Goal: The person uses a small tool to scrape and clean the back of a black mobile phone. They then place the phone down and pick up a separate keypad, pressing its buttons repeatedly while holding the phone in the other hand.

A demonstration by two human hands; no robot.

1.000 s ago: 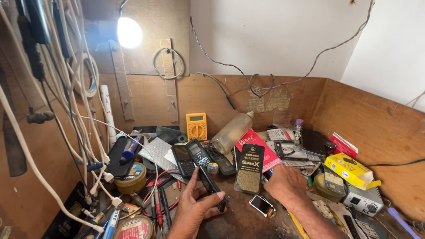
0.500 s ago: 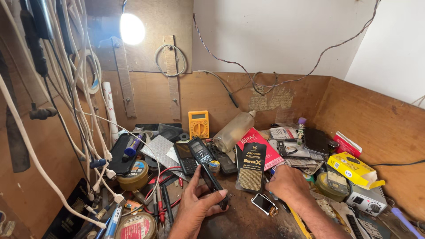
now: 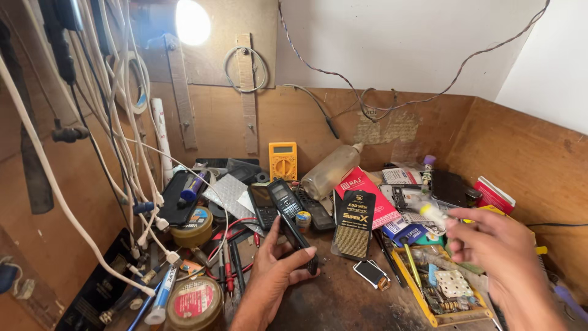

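A plywood-walled corner holds a crowded counter (image 3: 343, 303), with white cables (image 3: 122, 153) hanging down the left wall and a bright lamp (image 3: 192, 21) overhead. The left hand (image 3: 278, 266) is closed around a small black keypad phone (image 3: 293, 224), gripping its lower half so that the screen end sticks up and tilts away toward the back wall. The right hand (image 3: 493, 254) hangs above the right side of the counter, fingers pinched on a small pale tube (image 3: 433, 213) with a yellowish tip (blurred, so its exact kind cannot be told); it is well apart from the phone.

Just behind the phone lie more handsets and a yellow multimeter (image 3: 283, 160); to its right stands a black card package (image 3: 353, 224), with a tiny loose screen (image 3: 372, 273) flat beside it. A clear squeeze bottle (image 3: 331, 171) lies on its side near the back wall, and a round tin (image 3: 196, 305) sits at the front left.

To do this well, I judge the phone should stay braced low over the bare patch of counter, thumb clear of the keys, and the tube be brought in slowly over the clutter, tip leading.
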